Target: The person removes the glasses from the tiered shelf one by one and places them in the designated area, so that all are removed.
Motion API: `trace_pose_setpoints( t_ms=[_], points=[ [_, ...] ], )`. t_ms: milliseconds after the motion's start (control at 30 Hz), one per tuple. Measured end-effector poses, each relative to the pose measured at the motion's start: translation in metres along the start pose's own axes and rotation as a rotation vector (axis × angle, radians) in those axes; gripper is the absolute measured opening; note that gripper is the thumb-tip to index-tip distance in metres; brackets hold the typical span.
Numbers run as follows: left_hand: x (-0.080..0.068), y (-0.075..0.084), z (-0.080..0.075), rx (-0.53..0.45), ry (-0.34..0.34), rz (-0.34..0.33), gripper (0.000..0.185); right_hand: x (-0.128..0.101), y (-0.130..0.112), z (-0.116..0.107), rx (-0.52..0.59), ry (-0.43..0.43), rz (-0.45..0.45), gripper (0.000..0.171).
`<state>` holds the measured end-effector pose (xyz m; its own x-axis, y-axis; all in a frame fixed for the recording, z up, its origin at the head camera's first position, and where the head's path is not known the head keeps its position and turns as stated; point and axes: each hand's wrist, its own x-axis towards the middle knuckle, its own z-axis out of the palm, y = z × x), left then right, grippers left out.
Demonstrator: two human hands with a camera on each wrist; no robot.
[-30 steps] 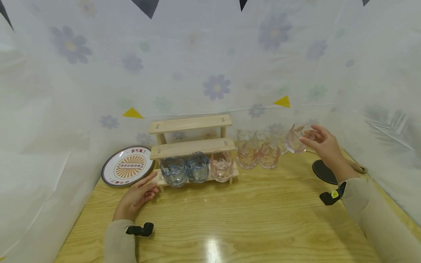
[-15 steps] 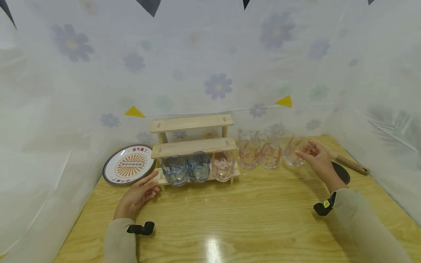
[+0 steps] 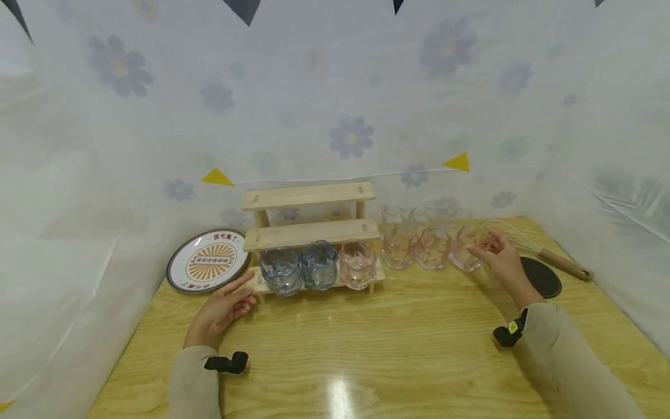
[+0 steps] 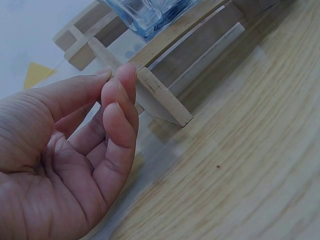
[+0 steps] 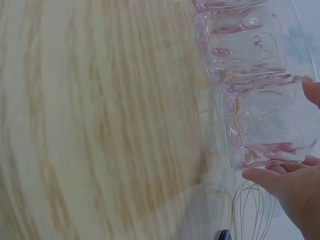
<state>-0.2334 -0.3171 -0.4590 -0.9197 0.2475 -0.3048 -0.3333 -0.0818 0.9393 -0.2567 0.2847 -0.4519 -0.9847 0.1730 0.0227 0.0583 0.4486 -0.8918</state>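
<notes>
A pink glass point(image 3: 464, 249) stands at the right end of a front row on the worktop point(image 3: 366, 343), the right hand point(image 3: 499, 256) gripping it from its right; the left hand point(image 3: 222, 308), fingers relaxed, touches the wooden rack point(image 3: 309, 233), far off.
</notes>
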Motion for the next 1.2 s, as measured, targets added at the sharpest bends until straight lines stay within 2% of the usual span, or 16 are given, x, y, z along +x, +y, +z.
trace_pose_setpoints(
  t_ms=[200, 467, 800, 1200],
  points=[
    [0.006, -0.007, -0.006, 0.02, 0.012, 0.014, 0.062, 0.003, 0.005, 0.003, 0.02, 0.004, 0.008, 0.094],
    [0.004, -0.007, -0.004, 0.02, 0.018, 0.015, 0.063, 0.005, 0.012, 0.005, 0.001, -0.002, -0.009, 0.097],
    [0.005, -0.007, -0.006, 0.016, 0.046, 0.013, 0.059, 0.008, 0.009, 0.007, 0.036, -0.016, -0.008, 0.094],
    [0.005, -0.006, -0.004, 0.002, 0.019, 0.01, 0.062, 0.008, 0.012, 0.007, 0.088, -0.07, 0.0, 0.097]
  ],
)
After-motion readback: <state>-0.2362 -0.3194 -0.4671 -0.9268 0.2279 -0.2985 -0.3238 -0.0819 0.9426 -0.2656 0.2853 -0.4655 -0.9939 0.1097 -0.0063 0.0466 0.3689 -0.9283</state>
